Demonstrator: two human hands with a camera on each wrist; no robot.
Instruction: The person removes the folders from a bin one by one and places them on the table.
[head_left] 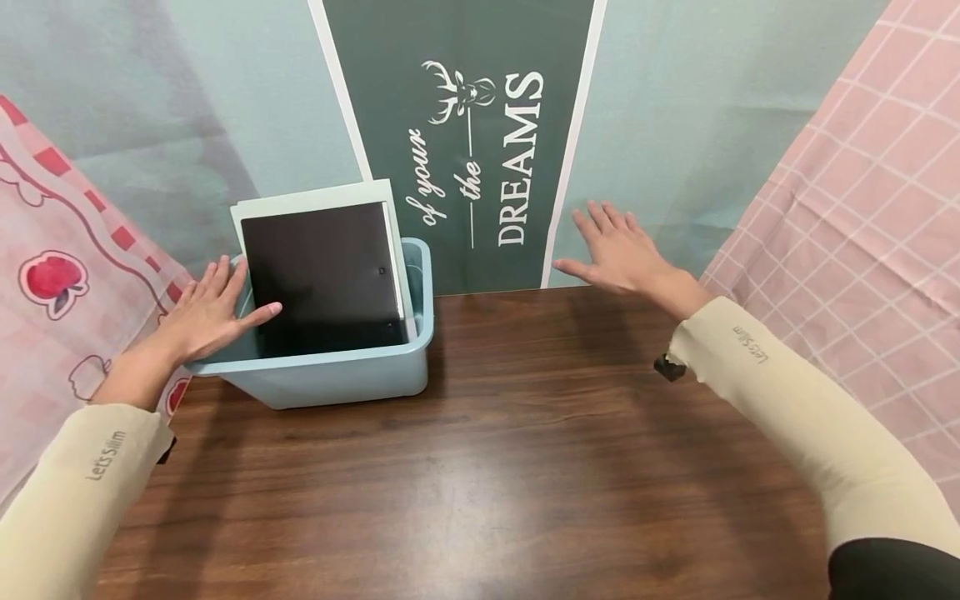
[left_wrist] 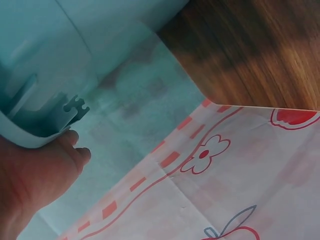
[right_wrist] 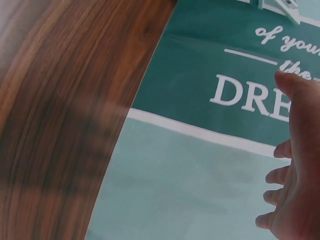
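Note:
My left hand (head_left: 206, 312) is at the left end of a light blue plastic bin (head_left: 337, 379), fingers straight and thumb spread out over the opening. In the left wrist view the bin's rim (left_wrist: 30, 139) runs right along that hand (left_wrist: 42, 167). Inside the bin stands a flat, glossy black panel (head_left: 318, 275), tilted back, with a pale green board (head_left: 315, 198) behind it; their lower parts are hidden by the bin's front wall. Off to the right, my right hand (head_left: 618, 250) is held out with its fingers spread, holding nothing, above the table's far edge.
The brown wooden table (head_left: 480, 467) ends at a hanging cloth (head_left: 450, 167) printed with a deer head and lettering. A pink and white fruit-patterned cloth (head_left: 75, 250) borders the left side, and a pink checked cloth (head_left: 847, 208) the right.

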